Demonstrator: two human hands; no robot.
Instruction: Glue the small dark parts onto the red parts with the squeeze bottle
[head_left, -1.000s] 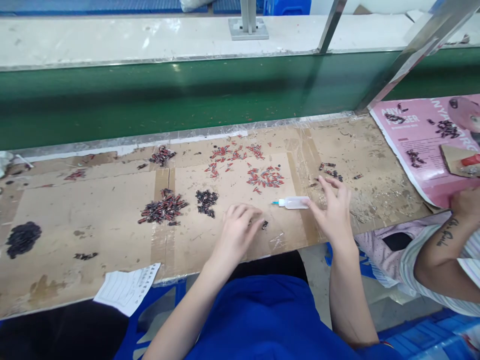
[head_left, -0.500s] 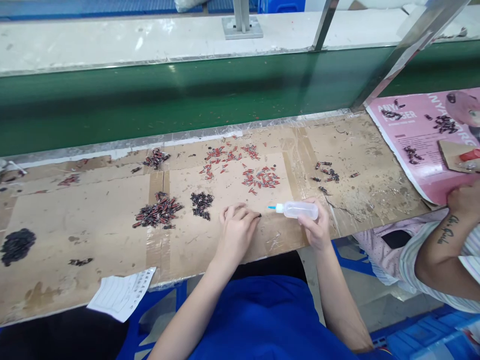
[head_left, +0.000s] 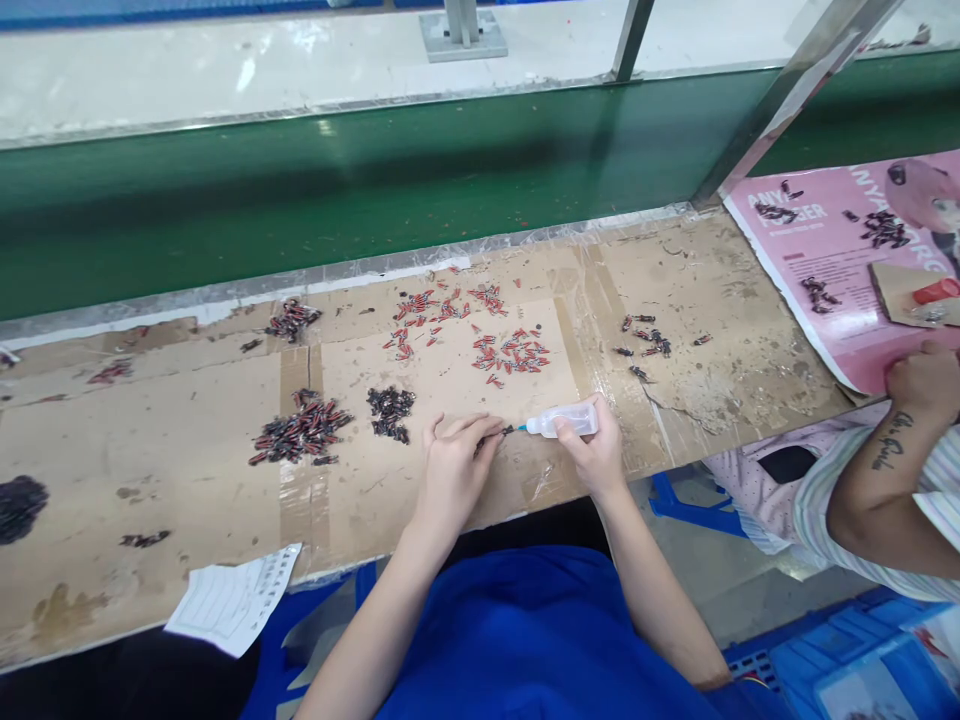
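Observation:
My right hand (head_left: 596, 450) is closed around a clear plastic squeeze bottle (head_left: 564, 420), tilted nearly flat with its thin blue-green tip pointing left. Pinched in the fingers of my left hand (head_left: 459, 462) is a small black part (head_left: 507, 430), mostly covered by the fingertips. The bottle's tip is at the part; whether they touch I cannot tell. Above my hands lie loose red pieces (head_left: 514, 352) with metallic ends. Left of my left hand are a heap of small black pieces (head_left: 390, 412) and a larger heap of red-and-black pieces (head_left: 300, 430).
Cardboard (head_left: 202, 430) covers the bench. A paper slip (head_left: 236, 600) hangs over its front edge. Further small pieces (head_left: 652, 340) lie at the right. A co-worker's arm (head_left: 892, 450) rests near a pink poster (head_left: 795, 270). Behind runs a green belt (head_left: 300, 200) with a metal post.
My right hand has brought the bottle left, so its tip now meets the area of the black part in my left hand. The whole view has shifted slightly.

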